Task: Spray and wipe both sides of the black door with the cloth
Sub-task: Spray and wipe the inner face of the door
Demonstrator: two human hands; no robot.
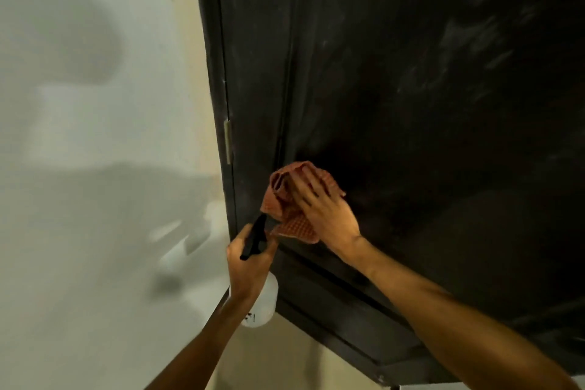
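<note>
The black door (411, 73) fills the right of the view, with pale smears high on its panel. My right hand (319, 203) presses a crumpled reddish checked cloth (285, 199) flat against the lower left part of the door panel, fingers spread straight. Just below and to the left, my left hand (250, 266) grips a white spray bottle (262, 301) by its neck. The bottle's black nozzle (254, 236) points up toward the cloth.
A pale wall (95, 136) with shadows takes the left side. The dark door frame (218, 73) carries a metal hinge (227, 141) beside the door's left edge. The door's bottom edge (348, 336) runs diagonally at lower right.
</note>
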